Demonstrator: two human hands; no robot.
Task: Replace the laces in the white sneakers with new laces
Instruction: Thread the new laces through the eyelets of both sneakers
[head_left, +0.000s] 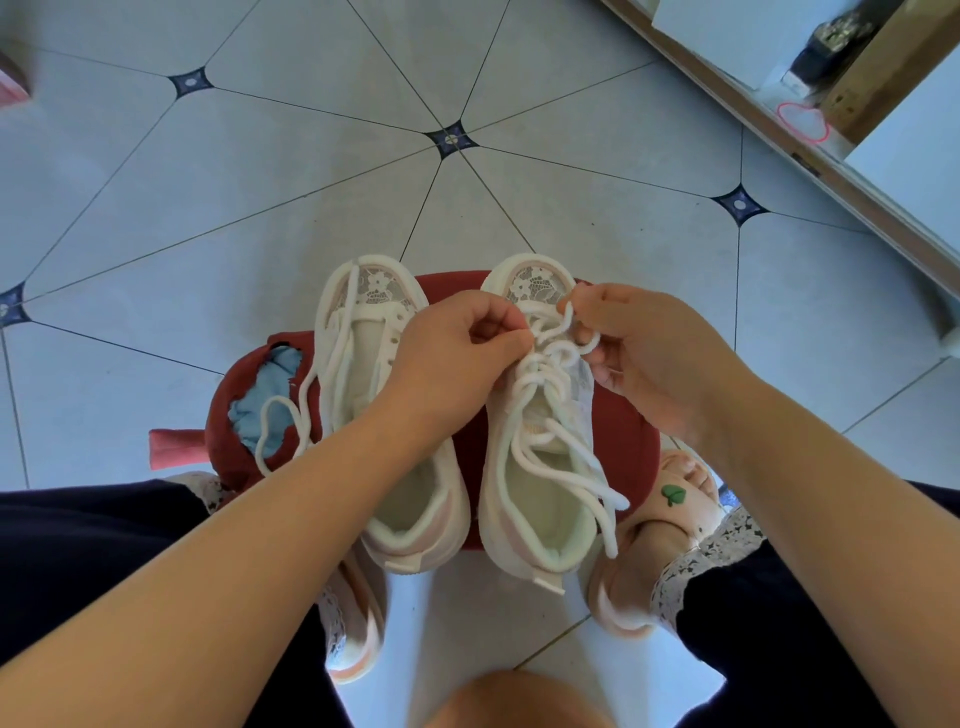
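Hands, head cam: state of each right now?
Left hand: closed, pinching the lace near the toe of the laced sneaker.
Right hand: closed, gripping the same lace.

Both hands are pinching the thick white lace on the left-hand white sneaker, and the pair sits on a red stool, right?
Not quite. The head view shows the left hand and right hand pinching the thick white lace on the right-hand white sneaker, not the left-hand white sneaker. The pair does sit on the red stool.
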